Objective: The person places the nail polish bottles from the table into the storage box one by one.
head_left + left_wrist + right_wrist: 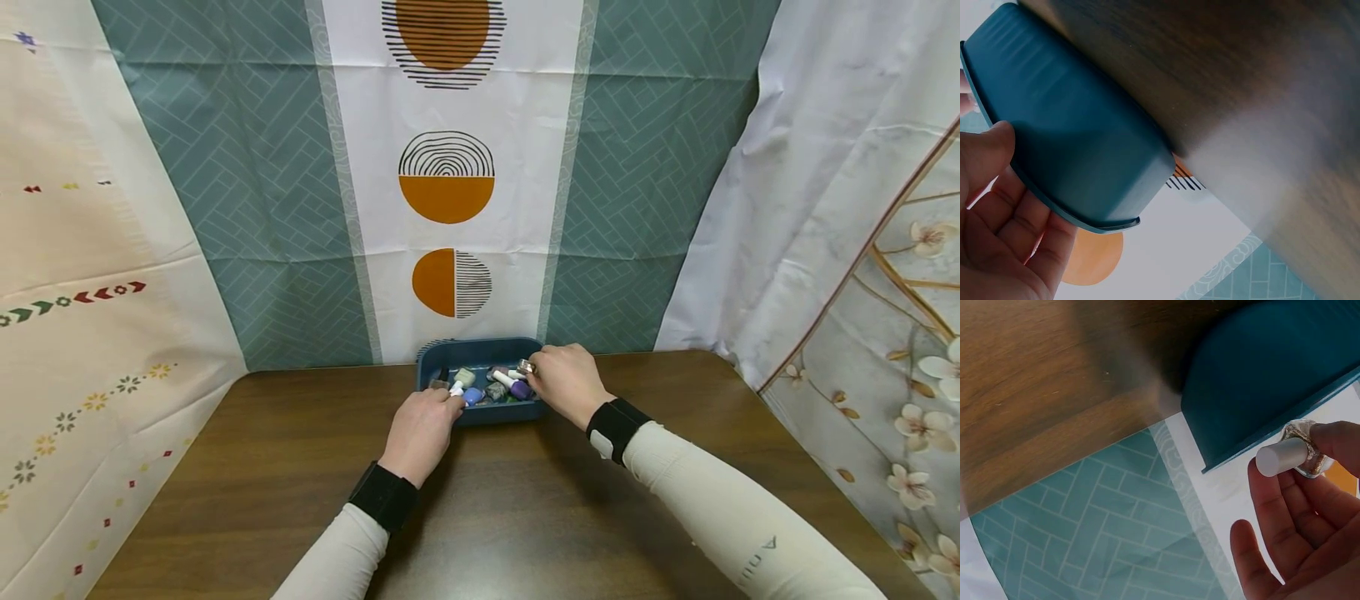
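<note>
A dark blue bin (pixel 495 415) holds small bottles and stone-like pieces. My left hand (pixel 426 421) is at its front left corner. In the left wrist view the thumb (pixel 997 147) lies against the outside of the bin's wall, while the other fingers pass behind the rim, their tips hidden. My right hand (pixel 567 379) is above the bin's right end. Between thumb and fingers it pinches a nail polish bottle (pixel 1310 450) of clear glass with glittery contents and a white cap, tilted sideways near the rim.
Inside the bin are a purple piece (pixel 521 389), a blue piece (pixel 472 396), a pale green piece (pixel 465 377) and white caps. The bin stands at the back of a brown wooden table (pixel 495 517), against a patterned cloth (pixel 517 208). More cloths hang on both sides.
</note>
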`<state>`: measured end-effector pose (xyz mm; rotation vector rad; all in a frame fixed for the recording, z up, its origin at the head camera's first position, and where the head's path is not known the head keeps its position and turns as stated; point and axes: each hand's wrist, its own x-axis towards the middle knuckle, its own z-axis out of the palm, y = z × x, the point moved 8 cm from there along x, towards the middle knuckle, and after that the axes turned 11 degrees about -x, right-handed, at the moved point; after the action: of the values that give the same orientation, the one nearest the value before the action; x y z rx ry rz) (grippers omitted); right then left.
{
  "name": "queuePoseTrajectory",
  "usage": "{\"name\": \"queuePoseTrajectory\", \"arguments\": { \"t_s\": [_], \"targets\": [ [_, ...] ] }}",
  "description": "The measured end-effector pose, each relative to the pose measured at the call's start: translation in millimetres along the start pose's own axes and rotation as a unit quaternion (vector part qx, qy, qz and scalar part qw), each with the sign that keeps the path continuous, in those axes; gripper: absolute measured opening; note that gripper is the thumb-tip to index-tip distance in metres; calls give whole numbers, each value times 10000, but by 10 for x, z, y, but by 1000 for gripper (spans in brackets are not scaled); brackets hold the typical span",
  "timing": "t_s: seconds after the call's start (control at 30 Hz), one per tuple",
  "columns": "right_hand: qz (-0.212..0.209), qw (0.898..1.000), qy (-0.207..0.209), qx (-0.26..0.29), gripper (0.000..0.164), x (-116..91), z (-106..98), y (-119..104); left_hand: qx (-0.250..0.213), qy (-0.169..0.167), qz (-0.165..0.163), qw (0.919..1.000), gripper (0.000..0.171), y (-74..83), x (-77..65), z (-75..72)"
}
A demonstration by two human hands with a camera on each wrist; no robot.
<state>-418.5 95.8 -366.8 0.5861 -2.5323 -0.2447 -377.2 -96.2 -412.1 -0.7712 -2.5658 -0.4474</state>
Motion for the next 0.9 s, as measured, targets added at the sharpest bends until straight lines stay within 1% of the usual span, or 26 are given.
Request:
{"name": "queuePoseTrajectory", "arguments": {
  "t_s": [0.23,0.43,0.53,0.9],
  "targets": [
    [32,9999,-93,-117,23,90,116,-39,2,70,16,10000,9,-4,3,-5],
    [164,9985,-470,-224,21,152,242,-35,-55,74,9,10000,8,0,-2,4],
    [245,9977,-590,-218,21,180,298,-28,-48,79,28,10000,8,6,-3,2],
    [361,9973,-572,-278,26,260,394,-61,-25,43,15,10000,8,-10,1,-2]
  ]
}}
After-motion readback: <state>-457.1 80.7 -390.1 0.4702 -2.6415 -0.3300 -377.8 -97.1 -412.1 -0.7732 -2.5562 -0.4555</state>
